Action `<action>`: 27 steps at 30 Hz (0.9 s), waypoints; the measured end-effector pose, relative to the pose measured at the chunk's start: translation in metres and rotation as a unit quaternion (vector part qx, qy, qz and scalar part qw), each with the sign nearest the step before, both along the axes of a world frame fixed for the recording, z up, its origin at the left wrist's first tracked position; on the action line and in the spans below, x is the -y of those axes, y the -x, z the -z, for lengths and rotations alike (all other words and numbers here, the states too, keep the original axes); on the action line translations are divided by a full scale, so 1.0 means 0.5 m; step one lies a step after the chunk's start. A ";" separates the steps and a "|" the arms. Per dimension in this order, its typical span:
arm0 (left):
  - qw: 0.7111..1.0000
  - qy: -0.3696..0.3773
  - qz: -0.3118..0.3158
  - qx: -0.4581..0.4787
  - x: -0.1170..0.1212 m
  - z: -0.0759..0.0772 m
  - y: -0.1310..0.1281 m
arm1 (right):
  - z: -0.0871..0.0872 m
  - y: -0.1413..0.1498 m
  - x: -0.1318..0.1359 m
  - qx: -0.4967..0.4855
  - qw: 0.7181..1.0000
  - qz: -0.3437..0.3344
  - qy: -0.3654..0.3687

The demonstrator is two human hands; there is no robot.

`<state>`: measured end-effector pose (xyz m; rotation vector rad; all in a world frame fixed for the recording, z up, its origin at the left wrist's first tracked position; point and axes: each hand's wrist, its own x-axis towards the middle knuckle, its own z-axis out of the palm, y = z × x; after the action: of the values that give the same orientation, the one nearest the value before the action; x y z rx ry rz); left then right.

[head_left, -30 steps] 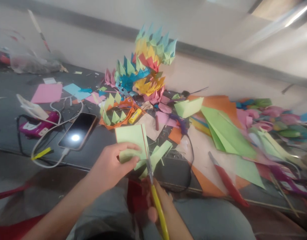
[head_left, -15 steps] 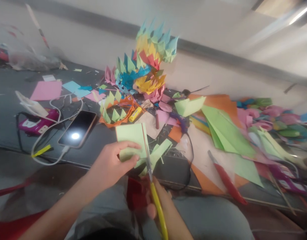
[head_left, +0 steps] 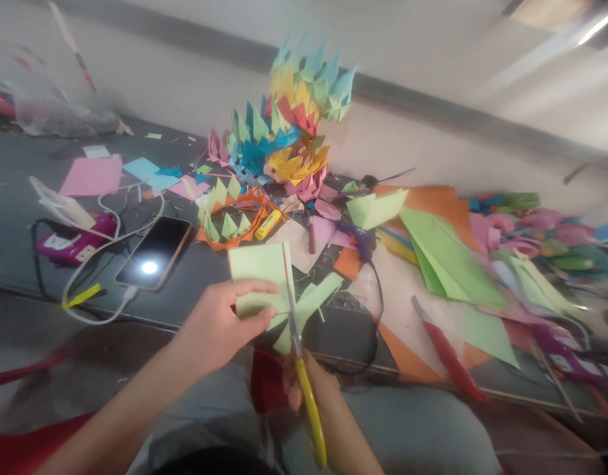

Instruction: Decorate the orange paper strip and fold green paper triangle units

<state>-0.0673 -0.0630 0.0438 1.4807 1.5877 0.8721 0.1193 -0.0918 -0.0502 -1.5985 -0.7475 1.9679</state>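
Observation:
Between the thumb and fingers of my left hand is a pale green sheet of paper with a dark reddish line along its right side. My right hand grips scissors with yellow handles. Their blades point up and lie along the paper's right edge, close to the line. Part of the right hand's fingers is hidden behind the handle. Light green paper strips lie on the table just right of the blades.
A phone with a bright reflection and a white cable lies left. Behind stand colourful folded-paper pieces and an orange-green paper ring. To the right are a red-handled knife, a purple glue gun and green sheets.
My right hand and the scissors have shifted slightly; the fingers show more beside the handle, and the blades look closer together. The left hand and paper stay nearly still.

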 end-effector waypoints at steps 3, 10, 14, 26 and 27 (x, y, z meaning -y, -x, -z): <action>1.000 0.009 0.003 0.010 0.001 -0.002 -0.001 | -0.006 0.003 -0.001 0.005 1.000 0.014 0.004; 0.999 0.021 0.024 0.028 0.000 -0.009 -0.005 | -0.050 0.006 0.001 -0.014 0.999 -0.033 -0.041; 0.997 0.048 0.038 0.049 0.000 -0.016 -0.005 | -0.043 0.014 0.003 0.005 0.999 -0.009 -0.050; 0.995 0.024 0.067 0.071 0.004 -0.014 -0.012 | -0.054 0.033 -0.012 0.008 1.000 0.023 0.009; 0.995 0.020 0.067 0.071 0.005 -0.012 -0.012 | -0.054 0.033 -0.011 0.001 1.000 0.022 0.012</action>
<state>-0.0610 -0.0656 0.0500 1.4456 1.3784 0.8449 0.1025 -0.0862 -0.0231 -1.6168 -0.6862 1.9524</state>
